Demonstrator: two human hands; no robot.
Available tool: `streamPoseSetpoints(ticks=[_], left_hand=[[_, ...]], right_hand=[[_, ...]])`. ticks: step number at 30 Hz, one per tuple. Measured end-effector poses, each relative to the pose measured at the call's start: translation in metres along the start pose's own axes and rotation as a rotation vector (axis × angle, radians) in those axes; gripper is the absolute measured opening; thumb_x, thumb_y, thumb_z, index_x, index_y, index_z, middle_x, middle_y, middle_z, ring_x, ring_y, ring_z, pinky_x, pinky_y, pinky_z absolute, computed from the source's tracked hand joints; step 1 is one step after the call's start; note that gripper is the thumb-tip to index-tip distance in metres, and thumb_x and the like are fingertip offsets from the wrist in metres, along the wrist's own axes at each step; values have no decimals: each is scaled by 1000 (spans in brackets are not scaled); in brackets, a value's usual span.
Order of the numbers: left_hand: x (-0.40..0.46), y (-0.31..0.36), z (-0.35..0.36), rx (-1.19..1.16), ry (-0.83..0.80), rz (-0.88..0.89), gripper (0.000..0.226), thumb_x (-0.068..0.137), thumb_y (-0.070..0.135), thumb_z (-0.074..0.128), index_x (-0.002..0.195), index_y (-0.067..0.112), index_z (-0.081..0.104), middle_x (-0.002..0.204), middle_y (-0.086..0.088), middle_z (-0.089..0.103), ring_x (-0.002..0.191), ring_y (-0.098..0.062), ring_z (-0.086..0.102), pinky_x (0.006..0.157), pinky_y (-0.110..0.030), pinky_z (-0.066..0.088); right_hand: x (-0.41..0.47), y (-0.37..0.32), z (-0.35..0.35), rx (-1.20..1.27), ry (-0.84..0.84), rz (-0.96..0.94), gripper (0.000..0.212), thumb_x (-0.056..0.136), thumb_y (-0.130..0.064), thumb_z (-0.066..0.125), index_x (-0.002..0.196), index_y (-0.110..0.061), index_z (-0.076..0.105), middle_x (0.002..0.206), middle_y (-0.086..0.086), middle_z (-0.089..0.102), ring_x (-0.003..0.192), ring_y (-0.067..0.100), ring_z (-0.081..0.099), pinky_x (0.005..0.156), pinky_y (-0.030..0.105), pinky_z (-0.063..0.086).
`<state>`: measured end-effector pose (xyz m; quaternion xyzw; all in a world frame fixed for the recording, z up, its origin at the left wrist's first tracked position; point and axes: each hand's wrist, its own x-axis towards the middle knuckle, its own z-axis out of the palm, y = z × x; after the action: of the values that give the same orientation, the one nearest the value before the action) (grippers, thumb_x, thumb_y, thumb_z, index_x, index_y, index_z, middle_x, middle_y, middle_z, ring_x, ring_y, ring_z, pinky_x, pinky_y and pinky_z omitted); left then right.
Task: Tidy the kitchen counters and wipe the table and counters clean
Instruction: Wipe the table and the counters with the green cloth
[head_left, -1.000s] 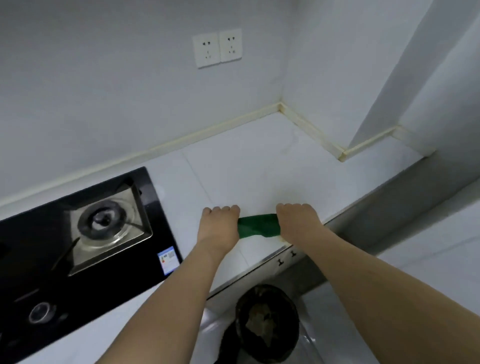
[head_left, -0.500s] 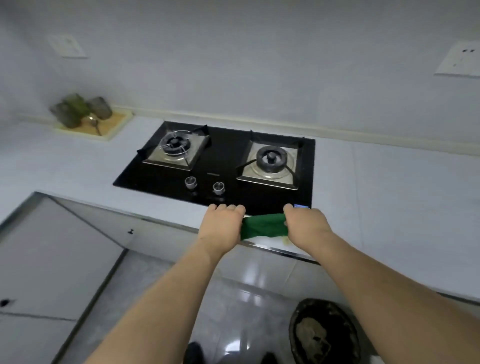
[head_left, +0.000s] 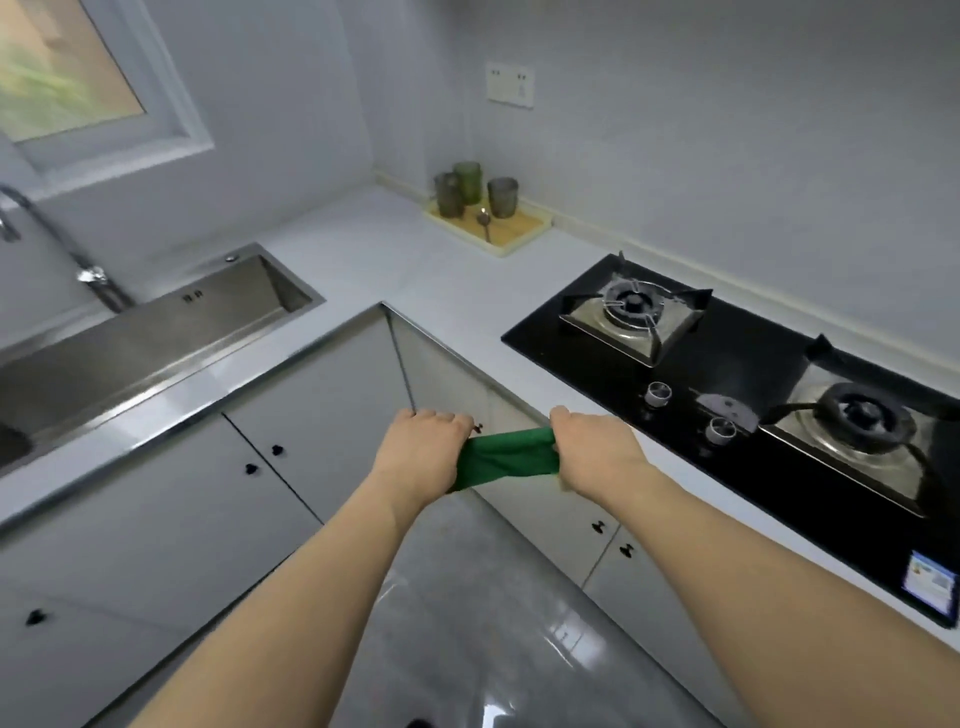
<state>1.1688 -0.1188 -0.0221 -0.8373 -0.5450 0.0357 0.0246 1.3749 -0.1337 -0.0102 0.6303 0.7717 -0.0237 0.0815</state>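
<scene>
A green cloth (head_left: 506, 457) is stretched between my two hands in mid-air, in front of the inner corner of the L-shaped white counter (head_left: 415, 265). My left hand (head_left: 421, 449) grips its left end with curled fingers. My right hand (head_left: 595, 449) grips its right end the same way. Both ends of the cloth are hidden inside my fists. The cloth touches no surface.
A black two-burner gas hob (head_left: 753, 384) is set in the counter at right. A steel sink (head_left: 145, 332) with a tap (head_left: 62, 244) lies at left. A yellow tray (head_left: 488, 226) with three glasses and a spoon stands in the far corner. White cabinet doors (head_left: 291, 415) and grey floor below.
The view has swung left from the right counter corner, past the hob, to the sink corner. Both hands still hold the green cloth stretched, now off the counter and over the floor.
</scene>
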Motion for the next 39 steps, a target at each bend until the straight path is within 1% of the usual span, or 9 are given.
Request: streamPoseSetpoints(ticks=[11,16,19,22,28,31,34,37,39], left_hand=[[-37,-259,6,2,53,-260,14,91,18,46,99,23,57,96,4,64,89,-22,58,71,-31,29],[-26,-339,11,56,32,-316,17,89,15,47,100,23,58,95,5,64,89,-21,57,76,-30,34],[-6,-389,13,90,30,-354,16,89,14,47,98,23,57,92,5,63,88,-21,56,78,-30,35],[16,-439,14,93,43,-413,15,89,15,48,97,24,56,92,5,62,88,-21,56,72,-29,30],[52,-518,-9,120,55,-499,17,91,17,48,104,25,56,101,5,63,94,-21,57,72,-30,28],[60,-563,-20,99,87,-545,17,89,18,49,103,24,55,100,5,62,92,-21,57,72,-30,29],[61,-609,-34,81,138,-597,16,88,16,48,101,22,55,95,3,62,83,-19,55,68,-28,35],[58,-660,-50,73,177,-664,17,85,12,48,98,19,56,91,0,61,76,-20,51,61,-30,36],[52,-693,-63,98,195,-669,14,85,13,50,96,19,55,90,1,61,75,-19,52,62,-30,36]], right_hand=[[159,-213,-51,27,82,-270,12,93,-18,48,104,-13,49,103,6,61,91,27,58,64,31,31],[230,-273,-74,105,101,-342,6,92,-21,44,88,-17,45,94,6,61,80,23,54,61,31,35],[285,-301,-83,141,105,-365,5,92,-20,46,93,-16,48,92,4,60,81,23,55,63,31,40],[345,-331,-91,205,144,-413,6,92,-19,45,94,-16,50,92,4,61,82,24,57,67,34,44],[440,-381,-120,273,209,-463,4,91,-17,51,91,-20,47,86,1,60,74,21,54,60,29,38],[482,-412,-137,350,216,-484,4,94,-20,50,91,-21,47,85,-2,59,73,18,56,61,28,45],[514,-448,-159,424,253,-517,1,95,-24,51,95,-23,51,87,-4,61,74,15,58,66,29,54],[539,-495,-186,446,329,-557,8,96,-22,48,96,-19,54,87,-1,60,74,17,55,64,30,48],[552,-526,-204,449,350,-563,11,97,-24,46,98,-18,55,88,0,59,74,18,54,61,29,41]])
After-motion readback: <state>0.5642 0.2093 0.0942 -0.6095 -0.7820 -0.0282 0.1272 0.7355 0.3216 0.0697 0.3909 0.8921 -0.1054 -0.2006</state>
